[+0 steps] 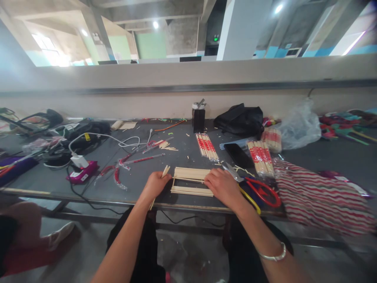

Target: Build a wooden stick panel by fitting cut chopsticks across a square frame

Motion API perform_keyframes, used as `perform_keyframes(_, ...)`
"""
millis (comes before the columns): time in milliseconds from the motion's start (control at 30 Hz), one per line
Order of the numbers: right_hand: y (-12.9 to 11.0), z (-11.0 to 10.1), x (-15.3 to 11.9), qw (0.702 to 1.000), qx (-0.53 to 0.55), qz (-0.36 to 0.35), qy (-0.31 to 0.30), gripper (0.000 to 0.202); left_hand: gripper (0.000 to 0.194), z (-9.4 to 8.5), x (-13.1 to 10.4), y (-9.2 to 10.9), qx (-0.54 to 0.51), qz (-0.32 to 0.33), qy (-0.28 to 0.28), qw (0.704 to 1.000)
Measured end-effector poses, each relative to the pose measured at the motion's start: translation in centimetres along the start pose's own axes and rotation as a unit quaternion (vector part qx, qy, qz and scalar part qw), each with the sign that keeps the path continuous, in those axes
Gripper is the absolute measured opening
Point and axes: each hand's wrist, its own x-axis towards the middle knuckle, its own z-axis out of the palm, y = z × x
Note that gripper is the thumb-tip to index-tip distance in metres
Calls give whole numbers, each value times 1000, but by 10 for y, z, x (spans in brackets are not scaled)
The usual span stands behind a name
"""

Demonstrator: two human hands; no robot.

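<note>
At lower centre, a few loose sticks (166, 170) are clamped in the curled fingers of the left hand (155, 184), with their upper tips shown above the knuckles and their lower ends seen below, by the wrist. Across to the right, the right end of the stick frame (193, 173) is covered by the right hand (223, 186); its fingers are bent and set close together over the upper row, though whether the sticks are pinched or only pressed cannot be told. The frame is laid flat on the dark table (173, 135), between the two hands, its left end left just beside the left fingers. Beyond the right hand, space is taken up by red-handled scissors (263, 192), a black phone (238, 154) and, at lower right, a striped cloth (321, 196). Above the frame, a packet of sticks (207, 146) is placed; at centre left, red-and-clear plastic pieces (117, 175) are scattered, with a magenta power block (83, 173) farther left. And the direction: the frame's long axis is run left to right across the picture, its two rows parted by a gap, while the held sticks are pointed steeply upward, leaning right.
</note>
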Motion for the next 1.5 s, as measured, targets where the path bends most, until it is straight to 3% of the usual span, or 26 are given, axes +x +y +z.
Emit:
perform_keyframes(333,2,0,-5,999,2,33,15,13,40,1,1,0,54,20,-3,998)
perform_keyframes(500,2,-4,-21,993,28,106,34,22,40,1,0,1,58,22,-7,998)
perform_keyframes(667,0,1,-37,983,68,170,8,30,40,1,-2,3,60,19,-7,998)
perform_keyframes(1067,-3,4,-35,976,132,172,-27,33,40,0,-1,5,105,25,0,994)
perform_keyframes(1500,-4,9,-32,977,104,182,-28,33,41,1,-4,7,132,40,-4,990)
